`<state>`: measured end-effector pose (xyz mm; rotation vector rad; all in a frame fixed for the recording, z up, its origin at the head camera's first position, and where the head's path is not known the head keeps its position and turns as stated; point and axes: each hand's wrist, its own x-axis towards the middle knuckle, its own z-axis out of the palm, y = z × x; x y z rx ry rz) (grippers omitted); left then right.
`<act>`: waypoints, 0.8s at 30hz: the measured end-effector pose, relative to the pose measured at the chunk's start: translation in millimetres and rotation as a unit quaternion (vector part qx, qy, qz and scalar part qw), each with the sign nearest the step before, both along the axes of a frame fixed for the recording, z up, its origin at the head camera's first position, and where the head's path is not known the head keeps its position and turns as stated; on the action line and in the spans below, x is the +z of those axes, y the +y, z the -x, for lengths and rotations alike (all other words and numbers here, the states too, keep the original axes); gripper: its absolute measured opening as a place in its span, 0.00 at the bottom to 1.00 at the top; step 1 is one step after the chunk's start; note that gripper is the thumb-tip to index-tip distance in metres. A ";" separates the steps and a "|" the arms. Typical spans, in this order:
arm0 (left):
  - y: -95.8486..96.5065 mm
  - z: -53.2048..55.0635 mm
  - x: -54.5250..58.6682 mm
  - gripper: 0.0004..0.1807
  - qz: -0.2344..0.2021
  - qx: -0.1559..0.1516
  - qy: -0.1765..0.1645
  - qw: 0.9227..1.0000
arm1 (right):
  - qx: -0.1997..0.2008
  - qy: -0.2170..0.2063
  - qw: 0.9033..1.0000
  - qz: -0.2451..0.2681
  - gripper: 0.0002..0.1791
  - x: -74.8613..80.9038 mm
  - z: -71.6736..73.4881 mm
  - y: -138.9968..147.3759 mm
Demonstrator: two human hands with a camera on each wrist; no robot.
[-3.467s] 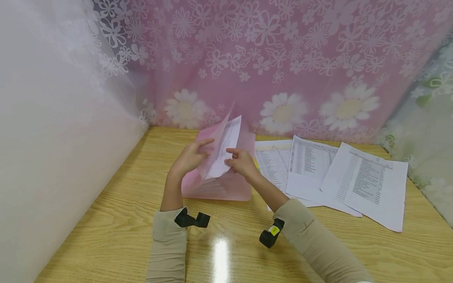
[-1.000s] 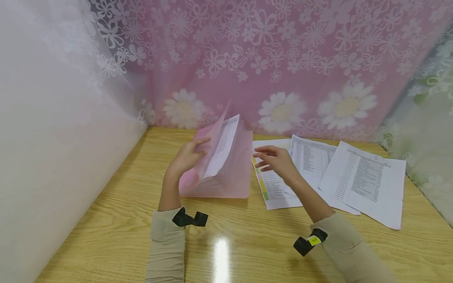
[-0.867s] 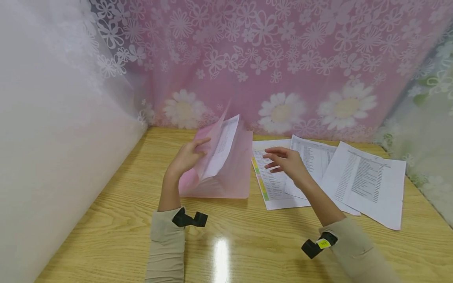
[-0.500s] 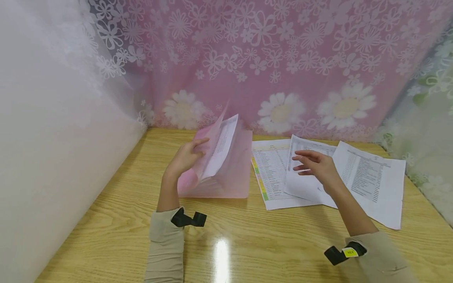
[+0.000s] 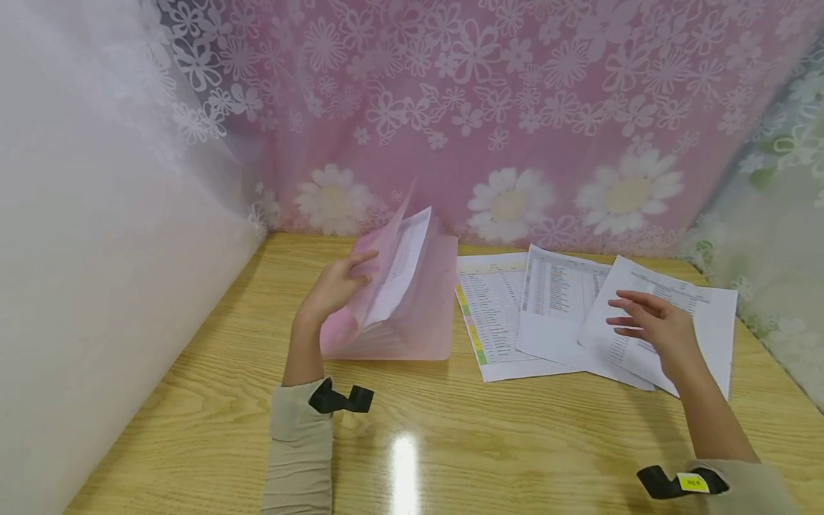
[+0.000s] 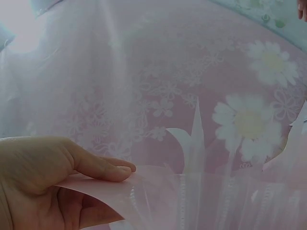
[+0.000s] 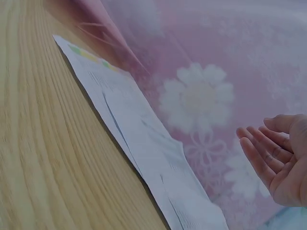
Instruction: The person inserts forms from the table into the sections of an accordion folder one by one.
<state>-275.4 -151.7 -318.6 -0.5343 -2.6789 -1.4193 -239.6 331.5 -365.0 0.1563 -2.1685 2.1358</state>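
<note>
Fingers and thumb of the left hand (image 5: pixel 331 290) pinch a raised leaf of the pink folder (image 5: pixel 434 300), which lies spread on the far middle of the wood-grained table (image 5: pixel 450 429). Its plastic is thin, glossy and translucent, curving up to a tall point; a white printed page (image 5: pixel 407 261) bows beside the leaf. Since the earlier frames, the right hand (image 5: pixel 669 332) has left the folder and crossed the colour-edged sheet (image 5: pixel 492 307); now, fingers apart and loosely bent, it hovers over the rightmost sheet (image 5: pixel 714 340). The folder looks half-open, rounded at its corners, clear sleeves fanned inside.
</note>
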 end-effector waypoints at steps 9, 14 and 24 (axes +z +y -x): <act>-1.1 -2.6 2.2 0.25 -0.006 0.002 -0.003 1.000 | -0.064 -0.016 0.996 0.057 0.10 -18.5 -15.9 47.8; -0.1 -3.8 2.6 0.24 -0.012 -0.002 -0.002 1.000 | -0.090 -0.021 0.992 0.088 0.09 -31.2 -24.4 67.7; 1.0 -4.6 3.3 0.24 -0.006 0.004 -0.003 1.000 | -0.175 -0.002 0.977 0.123 0.07 -63.1 -26.0 99.8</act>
